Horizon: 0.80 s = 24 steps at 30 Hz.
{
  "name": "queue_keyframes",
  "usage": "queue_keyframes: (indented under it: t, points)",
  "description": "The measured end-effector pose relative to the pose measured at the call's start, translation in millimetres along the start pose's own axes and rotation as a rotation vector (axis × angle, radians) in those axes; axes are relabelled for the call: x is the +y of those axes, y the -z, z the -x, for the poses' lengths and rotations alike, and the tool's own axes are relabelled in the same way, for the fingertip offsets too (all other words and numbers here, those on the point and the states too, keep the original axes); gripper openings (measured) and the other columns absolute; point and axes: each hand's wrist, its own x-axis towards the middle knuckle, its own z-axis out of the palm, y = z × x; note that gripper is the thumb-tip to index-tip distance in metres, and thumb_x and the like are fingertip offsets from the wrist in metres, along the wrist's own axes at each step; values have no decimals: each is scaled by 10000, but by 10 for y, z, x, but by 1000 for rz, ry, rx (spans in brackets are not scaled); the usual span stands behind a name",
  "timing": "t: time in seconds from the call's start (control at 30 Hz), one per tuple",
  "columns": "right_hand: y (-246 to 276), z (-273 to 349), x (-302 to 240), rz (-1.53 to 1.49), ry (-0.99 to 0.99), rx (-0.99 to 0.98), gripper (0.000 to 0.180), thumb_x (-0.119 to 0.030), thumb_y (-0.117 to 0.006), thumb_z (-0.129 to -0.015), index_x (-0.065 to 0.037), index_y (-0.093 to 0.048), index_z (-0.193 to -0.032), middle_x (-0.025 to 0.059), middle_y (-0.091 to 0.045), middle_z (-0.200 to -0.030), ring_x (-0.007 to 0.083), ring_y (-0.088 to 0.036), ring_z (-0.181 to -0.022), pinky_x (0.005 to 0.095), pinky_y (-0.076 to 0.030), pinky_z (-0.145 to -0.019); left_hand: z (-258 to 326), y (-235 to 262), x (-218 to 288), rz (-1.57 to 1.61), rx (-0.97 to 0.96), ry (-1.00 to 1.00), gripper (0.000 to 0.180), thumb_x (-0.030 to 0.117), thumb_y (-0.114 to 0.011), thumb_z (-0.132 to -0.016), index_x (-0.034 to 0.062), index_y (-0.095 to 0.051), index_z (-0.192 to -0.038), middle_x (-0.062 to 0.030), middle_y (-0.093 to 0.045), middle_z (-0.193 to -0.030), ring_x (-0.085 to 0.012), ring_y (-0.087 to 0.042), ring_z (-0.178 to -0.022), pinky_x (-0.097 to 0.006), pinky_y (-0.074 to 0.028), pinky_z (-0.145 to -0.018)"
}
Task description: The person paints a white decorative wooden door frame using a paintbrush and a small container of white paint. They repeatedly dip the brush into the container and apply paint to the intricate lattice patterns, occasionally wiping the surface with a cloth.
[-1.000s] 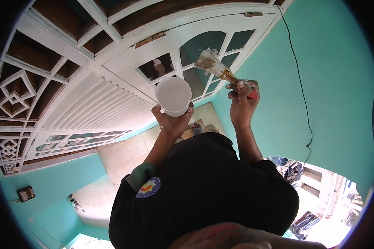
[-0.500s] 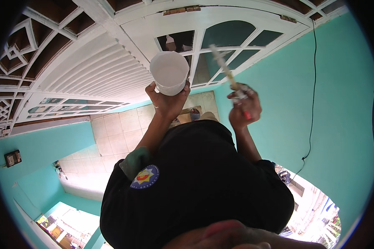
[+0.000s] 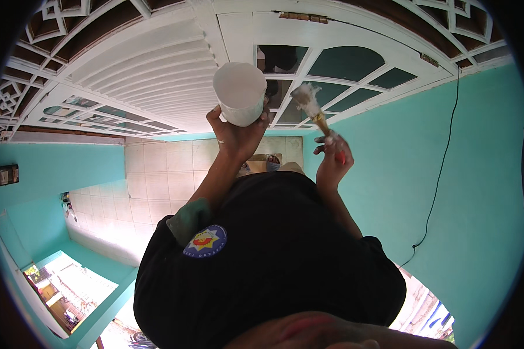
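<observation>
A white tub (image 3: 239,96) is gripped from below by my left hand (image 3: 236,136), its fingers and thumb wrapped round the base. Pale white, probably paint, coats the tub's inside. To the right, my right hand (image 3: 335,160) is closed round the handle of a paintbrush (image 3: 314,110). White covers the brush's bristles, which point up toward the door, apart from the tub. A bit of red shows at the palm of that hand. Ahead stands a white door (image 3: 239,35) with dark glass panes (image 3: 346,63).
White louvered panels (image 3: 151,75) and lattice work (image 3: 46,35) run along the left and top. On the right is a turquoise wall (image 3: 390,163) with a hanging black cable (image 3: 442,168). Pale tiles (image 3: 157,168) cover the floor, with a sandalled foot (image 3: 273,162) on a mat.
The paintbrush has turned in my right hand, its bristles now broadside and lower. My view has swung left, so the door sits further right. The left hand still holds the tub.
</observation>
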Motion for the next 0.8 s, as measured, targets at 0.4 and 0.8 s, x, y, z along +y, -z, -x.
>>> queue_keyframes:
  t: [0.4, 0.8]
  points:
    - [-745, -152, -15, -500, -559, -213, 278, -178, -647, -962, -67, -558, -1201, 64, -678, -1053, 132, -673, -880, 216, -496, -615, 343, 128, 182, 75, 104, -74, 642, 521, -482, -798, 46, -518, -1229, -194, -581, -1053, -286, -539, -810, -370, -455, -726]
    - [-1875, 237, 540, -196, -252, -681, 88, -53, -486, -984, -25, -547, -1040, 31, -600, -859, 110, -609, -738, 238, -495, -655, 907, 371, 471, -1153, 450, -457, 582, 472, -534, -836, 81, -544, -1266, -103, -596, -1218, -262, -581, -1046, -389, -484, -785]
